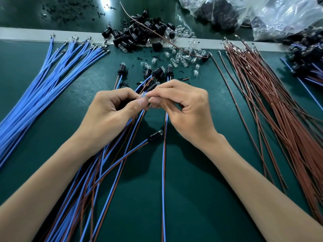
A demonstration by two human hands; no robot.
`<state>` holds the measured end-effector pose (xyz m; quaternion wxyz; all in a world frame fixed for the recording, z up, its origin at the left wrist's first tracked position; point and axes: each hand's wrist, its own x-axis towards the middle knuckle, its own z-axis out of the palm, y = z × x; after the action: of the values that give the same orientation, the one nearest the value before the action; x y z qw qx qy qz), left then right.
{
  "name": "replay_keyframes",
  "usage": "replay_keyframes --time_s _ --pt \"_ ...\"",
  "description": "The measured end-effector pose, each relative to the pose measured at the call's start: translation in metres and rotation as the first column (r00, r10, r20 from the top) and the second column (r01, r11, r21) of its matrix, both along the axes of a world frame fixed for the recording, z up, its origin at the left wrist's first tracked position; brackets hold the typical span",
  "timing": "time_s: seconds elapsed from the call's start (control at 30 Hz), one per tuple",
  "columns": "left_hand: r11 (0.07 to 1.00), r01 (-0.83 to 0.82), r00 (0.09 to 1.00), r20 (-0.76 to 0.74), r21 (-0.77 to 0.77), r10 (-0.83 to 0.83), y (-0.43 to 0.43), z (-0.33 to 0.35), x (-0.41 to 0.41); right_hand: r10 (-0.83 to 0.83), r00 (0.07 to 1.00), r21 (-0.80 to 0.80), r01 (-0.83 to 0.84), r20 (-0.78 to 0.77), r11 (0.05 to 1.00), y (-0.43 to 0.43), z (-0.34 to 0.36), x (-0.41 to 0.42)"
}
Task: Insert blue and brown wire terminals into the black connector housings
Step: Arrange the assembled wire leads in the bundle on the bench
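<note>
Left hand (pixel 111 110) and right hand (pixel 185 109) meet fingertip to fingertip over the middle of the green counter (pixel 192 189).
Left hand's fingers curl round a small black housing (pixel 124 103), mostly hidden. Right hand pinches a thin blue-and-brown wire pair (pixel 164 154), which runs straight to the near edge. Loose blue wires (pixel 43 84) fan from the left edge and brown wires (pixel 279 110) lie along the right. Their metal tips point to the far edge, where glossy spare housings (pixel 139 35) and clear bulbs (pixel 181 58) are heaped.
</note>
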<state>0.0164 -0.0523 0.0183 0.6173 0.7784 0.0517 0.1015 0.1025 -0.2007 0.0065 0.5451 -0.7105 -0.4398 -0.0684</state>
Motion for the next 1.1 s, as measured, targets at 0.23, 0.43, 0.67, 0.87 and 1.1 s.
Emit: replay_keyframes --time_s 0.23,0.43,0.67,0.87,1.1 --pt "0.998 0.05 0.998 -0.037 -0.041 -0.052 0.0048 -0.0045 0.0016 0.011 0.997 0.003 -0.011 -0.075 1.0 -0.0007 0.0044 -0.0034" --pt "0.999 0.054 0.998 -0.022 -0.008 -0.054 0.0055 -0.0042 0.0014 -0.014 0.994 -0.023 0.011 -0.112 1.0 -0.0006 0.0039 -0.0032" --pt "0.999 0.051 0.998 -0.023 -0.004 -0.051 0.0069 -0.0052 0.0018 -0.054 0.998 -0.034 0.053 -0.02 0.998 0.0012 0.0036 -0.0037" --pt "0.998 0.057 0.998 -0.034 -0.016 -0.058 0.0067 -0.0048 0.0022 -0.008 0.999 -0.039 0.01 0.04 0.999 -0.0003 0.0049 0.0" --pt "0.999 0.023 0.999 0.025 0.028 -0.024 0.0007 0.0 -0.0008 0.098 0.922 -0.019 -0.113 -0.375 0.993 -0.0009 0.0078 -0.005"
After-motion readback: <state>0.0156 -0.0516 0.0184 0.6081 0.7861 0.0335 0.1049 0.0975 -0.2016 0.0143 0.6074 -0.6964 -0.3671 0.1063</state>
